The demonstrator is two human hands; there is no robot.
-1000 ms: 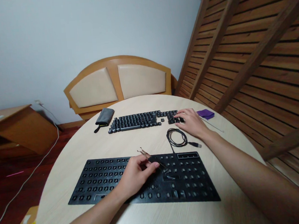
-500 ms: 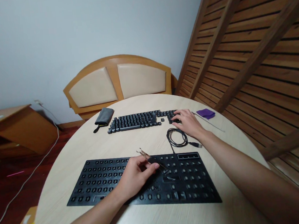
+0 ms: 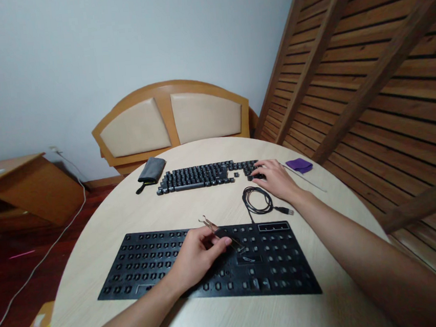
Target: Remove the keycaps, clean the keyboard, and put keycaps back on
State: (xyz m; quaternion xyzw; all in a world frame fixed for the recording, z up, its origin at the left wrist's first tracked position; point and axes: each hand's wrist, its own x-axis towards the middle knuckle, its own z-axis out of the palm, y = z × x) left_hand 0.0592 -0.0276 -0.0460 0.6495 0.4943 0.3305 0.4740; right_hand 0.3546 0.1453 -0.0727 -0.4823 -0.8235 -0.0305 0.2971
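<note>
My left hand (image 3: pixel 198 253) is closed around a wire keycap puller (image 3: pixel 208 223) with a dark middle, its prongs poking out beyond the fingers. Below it lies a black keyboard base (image 3: pixel 288 254), mostly stripped, its switches exposed; a couple of keycaps (image 3: pixel 259 284) sit on its lower row. At the far right of the laid-out keycaps (image 3: pixel 199 175), my right hand (image 3: pixel 275 178) rests with its fingers apart, touching keycaps of the number-pad group (image 3: pixel 248 170). Its fingers partly cover that group. A single keycap (image 3: pixel 236 174) lies between the two groups.
The coiled USB cable (image 3: pixel 258 200) lies between base and right forearm. A purple cloth (image 3: pixel 299 165) and a thin rod (image 3: pixel 308 179) are at the right. A grey pouch (image 3: pixel 152 170) sits back left on the round table (image 3: pixel 81 264). Behind stands a padded wooden headboard (image 3: pixel 169 117).
Hardly anything differs. My right hand's fingers have shifted slightly over the number-pad keycaps; my left hand keeps the keycap puller in the same place.
</note>
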